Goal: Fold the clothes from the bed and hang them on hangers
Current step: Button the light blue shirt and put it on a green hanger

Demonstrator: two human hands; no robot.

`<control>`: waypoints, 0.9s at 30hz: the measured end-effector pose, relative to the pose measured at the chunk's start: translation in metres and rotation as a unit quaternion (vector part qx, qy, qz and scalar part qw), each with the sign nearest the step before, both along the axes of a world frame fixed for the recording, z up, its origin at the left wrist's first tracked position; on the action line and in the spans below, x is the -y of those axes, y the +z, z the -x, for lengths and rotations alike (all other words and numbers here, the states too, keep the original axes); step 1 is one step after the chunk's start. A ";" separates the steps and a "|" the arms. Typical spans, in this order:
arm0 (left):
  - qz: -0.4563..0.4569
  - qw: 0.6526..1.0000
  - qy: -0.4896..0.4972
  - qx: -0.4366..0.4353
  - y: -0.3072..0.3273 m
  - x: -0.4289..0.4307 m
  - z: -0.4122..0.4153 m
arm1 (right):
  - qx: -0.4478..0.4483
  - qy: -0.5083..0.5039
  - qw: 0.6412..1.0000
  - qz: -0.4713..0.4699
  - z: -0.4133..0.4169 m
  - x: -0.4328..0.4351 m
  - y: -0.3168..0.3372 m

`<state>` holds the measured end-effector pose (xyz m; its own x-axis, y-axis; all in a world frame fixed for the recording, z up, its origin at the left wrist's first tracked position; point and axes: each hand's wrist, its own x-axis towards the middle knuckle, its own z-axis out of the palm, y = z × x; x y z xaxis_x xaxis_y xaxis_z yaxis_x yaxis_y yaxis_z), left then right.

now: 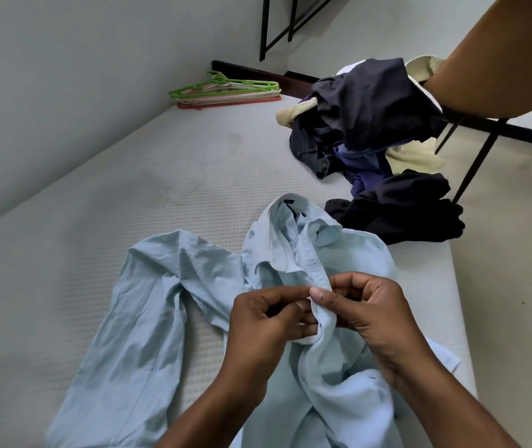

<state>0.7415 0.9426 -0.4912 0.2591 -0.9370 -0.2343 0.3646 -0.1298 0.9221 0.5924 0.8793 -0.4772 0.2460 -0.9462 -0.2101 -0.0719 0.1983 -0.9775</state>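
no legible text anywhere, only candidate a dark neck label (291, 206) inside the collar of the light blue woven cotton shirt (352, 253), too small and blurred to read

Single head view, looking forward-down, close over bed (167, 176).

Pale bedroom corner
Grey-white wall (64, 92) upper left, dotted white bed (161, 195) centre, black metal frame (264, 27) at top.
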 end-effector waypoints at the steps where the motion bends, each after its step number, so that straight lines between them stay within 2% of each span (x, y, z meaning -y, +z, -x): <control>1: -0.001 1.000 -0.007 -0.014 0.000 0.000 0.001 | -0.005 0.009 1.000 -0.002 0.000 0.000 0.000; 4: -0.014 1.000 -0.003 -0.022 -0.001 0.002 0.000 | -0.015 0.033 0.999 -0.012 0.000 0.002 -0.001; 6: -0.014 1.000 0.021 -0.007 -0.003 0.009 -0.007 | 0.003 0.042 0.998 -0.055 0.001 0.004 -0.004; 7: -0.002 0.999 0.032 0.029 -0.004 0.013 -0.012 | 0.010 0.047 0.996 -0.080 0.002 0.005 -0.004; 9: 0.036 0.986 0.047 0.154 -0.008 0.023 -0.019 | 0.020 0.055 0.990 -0.128 0.003 0.006 -0.006; 11: 0.075 0.959 0.063 0.265 -0.010 0.032 -0.022 | 0.021 0.068 0.986 -0.153 0.005 0.006 -0.005; 14: 0.141 0.919 0.056 0.364 -0.012 0.043 -0.023 | 0.022 0.095 0.980 -0.174 0.006 0.006 -0.005; 20: 0.129 0.931 -0.051 0.336 -0.014 0.048 -0.023 | 0.076 0.125 0.969 -0.202 0.008 0.005 -0.007; 23: 0.094 0.954 -0.045 0.283 -0.011 0.047 -0.020 | 0.087 0.115 0.972 -0.187 0.008 0.004 -0.004; 27: 0.039 0.976 -0.019 0.215 -0.005 0.038 -0.020 | 0.084 0.030 0.987 -0.133 0.005 0.006 -0.003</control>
<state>0.7618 0.9046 -0.4962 0.2825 -0.9584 -0.0396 -0.0609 -0.0592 0.9964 0.5873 0.8736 -0.4801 0.3523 -0.8457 -0.4009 0.0671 0.4501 -0.8904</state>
